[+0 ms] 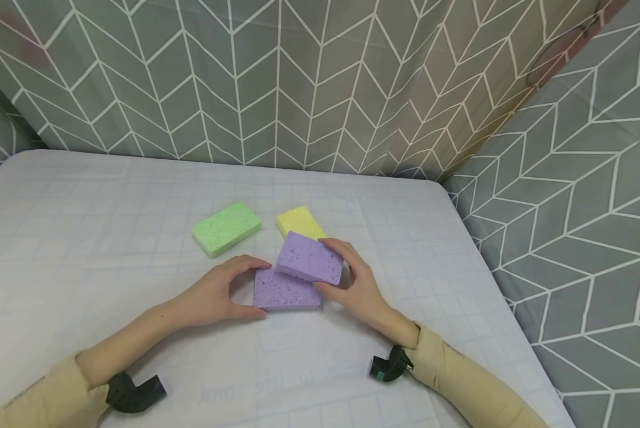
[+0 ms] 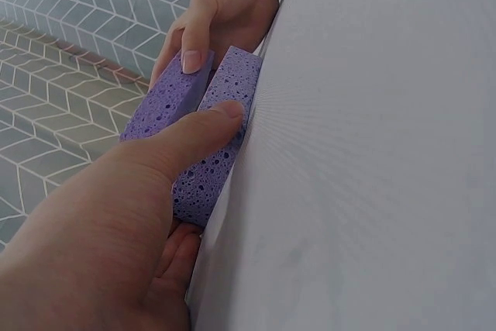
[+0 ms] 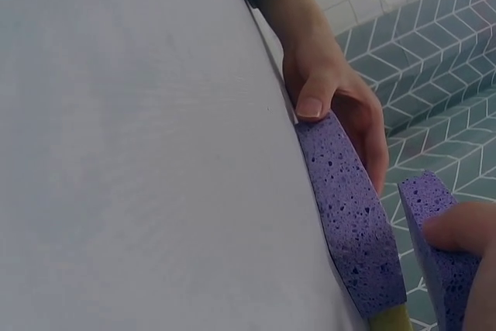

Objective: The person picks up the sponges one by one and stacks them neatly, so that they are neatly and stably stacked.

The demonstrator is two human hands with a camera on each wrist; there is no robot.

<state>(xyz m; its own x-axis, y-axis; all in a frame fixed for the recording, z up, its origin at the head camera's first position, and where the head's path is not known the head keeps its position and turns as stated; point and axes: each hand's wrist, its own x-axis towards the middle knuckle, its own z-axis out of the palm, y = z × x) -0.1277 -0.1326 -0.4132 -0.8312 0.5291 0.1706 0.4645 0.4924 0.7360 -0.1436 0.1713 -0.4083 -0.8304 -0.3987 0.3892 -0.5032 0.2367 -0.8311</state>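
Note:
Flat on the white table lies a purple sponge [image 1: 285, 291], gripped at its left end by my left hand [image 1: 218, 291], thumb on the near edge and fingers at the far edge. My right hand [image 1: 354, 282] pinches a second purple sponge [image 1: 310, 258] between thumb and fingers. That one is tilted and overlaps the lower sponge's far right part in the head view. In the right wrist view a gap shows between the held sponge [image 3: 434, 199] and the lower sponge [image 3: 349, 215].
A green sponge [image 1: 226, 229] lies behind my left hand. Beyond the held sponge sits a yellow sponge [image 1: 301, 222], partly covered by it in the head view. The white table [image 1: 111, 238] meets a patterned grey curtain [image 1: 256, 83] at its back edge.

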